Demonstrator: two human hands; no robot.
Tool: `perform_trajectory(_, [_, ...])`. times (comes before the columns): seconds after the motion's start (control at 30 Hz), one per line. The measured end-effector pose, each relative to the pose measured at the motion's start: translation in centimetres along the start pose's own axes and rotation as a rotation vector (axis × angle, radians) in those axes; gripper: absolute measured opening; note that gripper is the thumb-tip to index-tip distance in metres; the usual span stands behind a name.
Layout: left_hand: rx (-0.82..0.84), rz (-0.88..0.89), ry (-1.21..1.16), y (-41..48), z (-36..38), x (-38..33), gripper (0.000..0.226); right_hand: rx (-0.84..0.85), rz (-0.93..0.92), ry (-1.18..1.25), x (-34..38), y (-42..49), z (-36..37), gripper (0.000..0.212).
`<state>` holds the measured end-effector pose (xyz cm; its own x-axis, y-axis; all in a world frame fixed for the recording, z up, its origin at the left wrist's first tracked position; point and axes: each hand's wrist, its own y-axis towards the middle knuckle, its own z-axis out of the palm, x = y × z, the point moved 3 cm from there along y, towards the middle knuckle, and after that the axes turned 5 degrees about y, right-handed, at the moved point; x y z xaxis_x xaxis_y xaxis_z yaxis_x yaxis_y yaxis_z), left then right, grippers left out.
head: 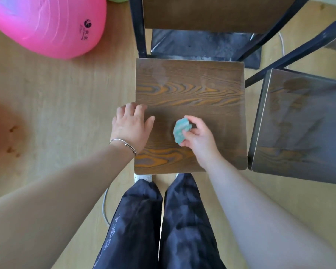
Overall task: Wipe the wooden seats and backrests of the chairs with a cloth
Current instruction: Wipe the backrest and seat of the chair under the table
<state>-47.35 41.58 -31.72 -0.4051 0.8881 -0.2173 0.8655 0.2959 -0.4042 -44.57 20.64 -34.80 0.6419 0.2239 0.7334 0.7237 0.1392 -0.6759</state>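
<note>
A dark wooden chair seat (192, 86) with orange grain lies right below me, its backrest (211, 12) at the top of the view between black metal posts. My right hand (199, 138) grips a crumpled teal cloth (180, 131) and holds it against the middle of the seat. My left hand (131, 126), with a thin bracelet at the wrist, rests flat on the seat's left edge, fingers spread. A second chair seat (299, 129) stands just to the right.
A pink exercise ball (47, 26) sits on the light wood floor (66, 90) at upper left. A dark mat (202, 45) lies under the chair's back. My legs in dark trousers (163, 220) stand at the seat's front edge. A white cable (104, 206) runs by my left leg.
</note>
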Motion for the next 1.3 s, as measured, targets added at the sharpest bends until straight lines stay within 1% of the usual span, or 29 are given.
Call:
perform_trajectory(0.13, [0.036, -0.02, 0.001, 0.9, 0.5, -2.5, 0.048, -0.043, -0.036, -0.009, 3.6, 3.2, -3.3, 0.036])
perform_trajectory(0.23, [0.033, -0.021, 0.005, 1.5, 0.6, -4.2, 0.048, -0.068, -0.042, 0.061, 6.1, 5.2, -5.0, 0.03])
perform_trajectory(0.33, [0.035, -0.023, -0.003, 2.3, 0.6, -5.7, 0.048, -0.079, -0.059, 0.106, 7.3, 7.5, -6.4, 0.03])
perform_trajectory(0.4, [0.034, -0.027, -0.01, 2.9, 0.6, -6.6, 0.049, -0.096, -0.056, 0.021, 7.5, 8.7, -7.2, 0.031])
perform_trajectory(0.47, [0.031, -0.03, -0.011, 3.6, 0.6, -7.5, 0.049, -0.115, -0.048, -0.051, 7.6, 9.3, -7.7, 0.027])
perform_trajectory(0.57, [0.03, -0.032, -0.013, 4.3, 0.6, -8.9, 0.05, -0.168, -0.067, -0.136, 7.5, 9.9, -8.1, 0.031])
perform_trajectory(0.67, [0.036, -0.035, -0.02, 5.0, 0.6, -10.0, 0.05, -0.198, -0.083, -0.249, 7.6, 10.2, -8.4, 0.028])
perform_trajectory(0.73, [0.036, -0.035, -0.023, 5.3, 0.4, -10.6, 0.05, -0.168, -0.082, -0.207, 8.0, 10.4, -8.7, 0.036])
perform_trajectory(0.8, [0.037, -0.034, -0.026, 5.6, 0.3, -11.1, 0.049, -0.093, -0.074, -0.175, 8.5, 10.7, -9.1, 0.057])
perform_trajectory(0.83, [0.034, -0.034, -0.028, 5.8, 0.3, -11.3, 0.049, -0.055, -0.064, -0.18, 8.8, 10.8, -9.2, 0.063])
perform_trajectory(0.87, [0.03, -0.034, -0.032, 6.0, 0.3, -11.4, 0.048, -0.023, -0.063, -0.206, 9.0, 11.0, -9.4, 0.062])
perform_trajectory(0.9, [0.026, -0.034, -0.035, 6.2, 0.3, -11.6, 0.047, -0.007, -0.076, -0.248, 9.3, 11.1, -9.6, 0.056])
perform_trajectory(1.0, [0.02, -0.037, -0.034, 7.0, 0.4, -11.8, 0.047, -0.053, -0.126, -0.322, 10.4, 11.7, -10.6, 0.037])
perform_trajectory(1.13, [0.016, -0.038, -0.023, 8.4, 0.2, -12.3, 0.049, -0.092, -0.141, -0.23, 11.3, 13.0, -11.3, 0.035])
perform_trajectory(1.3, [0.01, -0.045, -0.001, 10.2, 0.0, -13.1, 0.051, -0.207, -0.223, -0.286, 13.1, 14.4, -11.8, 0.032])
